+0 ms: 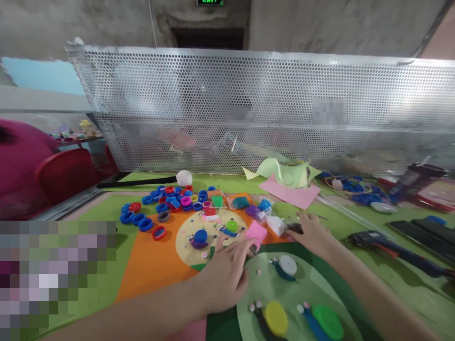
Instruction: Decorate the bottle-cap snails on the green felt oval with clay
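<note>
My left hand (227, 272) has its fingers closed on the lower edge of a small pink packet of modelling clay (256, 231). My right hand (313, 231) reaches in from the right, its fingertips closed on a small dark packet (295, 229) beside a white clay packet (276, 225). Below the hands lies a pale green paper shape (259, 293) with bottle-cap snails in white (287, 266), yellow (276, 318) and green (328, 322). Behind my left hand, a cream paper circle (185, 232) carries a blue-capped snail (200, 237) and a green-capped snail (232, 226).
Many bottle caps (161, 207) are heaped at the back left. Purple (253, 211) and teal (240, 202) packets lie behind the hands. A glue gun (394, 248) rests at right, and paper scraps (289, 189) lie before a perforated metal screen (213, 94).
</note>
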Motion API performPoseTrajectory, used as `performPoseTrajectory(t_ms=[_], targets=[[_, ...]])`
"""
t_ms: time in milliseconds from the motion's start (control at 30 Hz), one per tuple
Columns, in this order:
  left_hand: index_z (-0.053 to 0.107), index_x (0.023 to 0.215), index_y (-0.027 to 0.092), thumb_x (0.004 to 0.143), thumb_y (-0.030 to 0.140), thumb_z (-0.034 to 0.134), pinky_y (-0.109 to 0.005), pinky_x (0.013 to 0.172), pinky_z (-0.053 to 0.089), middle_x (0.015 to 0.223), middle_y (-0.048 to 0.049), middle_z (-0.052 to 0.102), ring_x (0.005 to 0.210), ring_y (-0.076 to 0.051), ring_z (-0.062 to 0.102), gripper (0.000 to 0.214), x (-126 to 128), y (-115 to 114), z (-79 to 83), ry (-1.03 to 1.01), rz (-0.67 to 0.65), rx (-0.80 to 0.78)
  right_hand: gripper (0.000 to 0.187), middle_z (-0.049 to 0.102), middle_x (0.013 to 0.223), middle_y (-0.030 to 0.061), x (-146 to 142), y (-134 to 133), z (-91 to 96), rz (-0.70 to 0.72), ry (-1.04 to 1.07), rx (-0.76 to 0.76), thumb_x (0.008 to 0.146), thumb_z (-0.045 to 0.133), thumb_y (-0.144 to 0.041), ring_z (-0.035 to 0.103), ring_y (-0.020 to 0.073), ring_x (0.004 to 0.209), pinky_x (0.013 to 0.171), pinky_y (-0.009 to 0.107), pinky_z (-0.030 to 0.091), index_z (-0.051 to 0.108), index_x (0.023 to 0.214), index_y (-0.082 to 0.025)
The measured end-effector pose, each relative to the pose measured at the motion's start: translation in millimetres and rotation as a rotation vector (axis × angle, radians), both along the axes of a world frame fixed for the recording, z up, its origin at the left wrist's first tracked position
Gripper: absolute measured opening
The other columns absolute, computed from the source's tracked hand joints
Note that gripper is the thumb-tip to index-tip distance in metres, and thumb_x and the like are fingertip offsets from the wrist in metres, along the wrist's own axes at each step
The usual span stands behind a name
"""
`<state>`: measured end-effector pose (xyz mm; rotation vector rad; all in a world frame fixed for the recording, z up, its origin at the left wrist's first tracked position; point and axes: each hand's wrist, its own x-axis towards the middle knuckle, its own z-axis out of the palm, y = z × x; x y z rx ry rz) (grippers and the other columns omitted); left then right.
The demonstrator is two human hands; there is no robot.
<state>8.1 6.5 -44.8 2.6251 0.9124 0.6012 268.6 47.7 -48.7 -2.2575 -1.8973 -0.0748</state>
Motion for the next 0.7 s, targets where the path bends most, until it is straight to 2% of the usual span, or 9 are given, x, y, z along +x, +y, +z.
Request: performPoseTrajectory(t_ms=[100, 167, 267, 333, 433, 500, 600, 700], targets=[[0.021, 0.129, 0.02, 0.075, 0.008, 0.041, -0.056, 0.104, 0.017, 0.114, -0.0101, 0.061, 0.113, -0.025, 0.051, 0.059, 1, 0, 0.0, -0.001, 0.034, -0.01, 0.041, 0.063, 0.089, 0.0231, 2, 0, 3.9, -0.038, 0.035, 0.005, 0.072, 0.057, -0.036, 0.061, 0.0415, 0.082, 0.064, 0.052, 0.044, 0.057, 0.102, -0.008], [0.025, 0.127, 0.02, 0.075, 0.008, 0.041, -0.055, 0.103, 0.02, 0.112, -0.0104, 0.061, 0.112, -0.025, 0.052, 0.056, 1, 1, 0.4, 0.001, 0.038, -0.005, 0.043, 0.063, 0.092, 0.0229, 1, 1, 9.9, -0.001, 0.056, 0.071, 0.073, 0.055, -0.028, 0.06, 0.0399, 0.088, 0.07, 0.051, 0.045, 0.052, 0.11, -0.006], [0.029, 0.123, 0.021, 0.076, 0.01, 0.041, -0.053, 0.098, 0.026, 0.112, -0.0112, 0.059, 0.109, -0.026, 0.052, 0.05, 1, 1, 0.5, -0.046, 0.039, 0.063, 0.051, 0.054, 0.114, 0.021, -7, -2, 22.9, 0.146, 0.084, 0.211, 0.074, 0.048, -0.019, 0.051, 0.0346, 0.108, 0.087, 0.047, 0.042, 0.041, 0.124, -0.008], [0.029, 0.121, 0.021, 0.077, 0.011, 0.042, -0.051, 0.096, 0.027, 0.115, -0.0122, 0.056, 0.11, -0.027, 0.05, 0.048, 0, 1, 0.6, -0.11, 0.042, 0.142, 0.052, 0.051, 0.12, 0.0136, -19, -10, 31.7, 0.304, 0.105, 0.257, 0.073, 0.047, -0.016, 0.046, 0.0284, 0.116, 0.095, 0.042, 0.039, 0.042, 0.124, -0.016], [0.028, 0.121, 0.02, 0.078, 0.011, 0.042, -0.048, 0.095, 0.027, 0.118, -0.0131, 0.052, 0.112, -0.026, 0.048, 0.047, -2, -1, 1.9, -0.186, 0.051, 0.232, 0.049, 0.05, 0.119, 0.0065, -41, -27, 40.8, 0.535, 0.131, 0.242, 0.071, 0.046, -0.015, 0.045, 0.0229, 0.116, 0.096, 0.037, 0.04, 0.046, 0.119, -0.026], [0.029, 0.121, 0.02, 0.078, 0.009, 0.042, -0.047, 0.096, 0.025, 0.118, -0.012, 0.052, 0.113, -0.025, 0.046, 0.046, -3, -3, 3.2, -0.199, 0.042, 0.251, 0.052, 0.048, 0.119, 0.008, -52, -36, 43.3, 0.679, 0.183, 0.196, 0.07, 0.044, -0.011, 0.045, 0.0236, 0.115, 0.095, 0.041, 0.041, 0.045, 0.12, -0.025], [0.03, 0.121, 0.02, 0.079, 0.007, 0.041, -0.044, 0.097, 0.026, 0.117, -0.0101, 0.054, 0.115, -0.024, 0.045, 0.046, -4, -4, 4.5, -0.183, 0.008, 0.242, 0.053, 0.047, 0.118, 0.0094, -59, -44, 43.3, 0.71, 0.218, 0.135, 0.069, 0.043, -0.009, 0.045, 0.0258, 0.113, 0.094, 0.049, 0.04, 0.046, 0.119, -0.024], [0.031, 0.122, 0.02, 0.081, 0.007, 0.04, -0.043, 0.096, 0.028, 0.118, -0.0096, 0.054, 0.115, -0.024, 0.046, 0.044, -4, -3, 5.1, -0.168, 0.02, 0.236, 0.054, 0.046, 0.119, 0.0087, -57, -45, 42.5, 0.727, 0.246, 0.105, 0.067, 0.043, -0.008, 0.043, 0.0258, 0.115, 0.095, 0.051, 0.038, 0.047, 0.118, -0.026]])
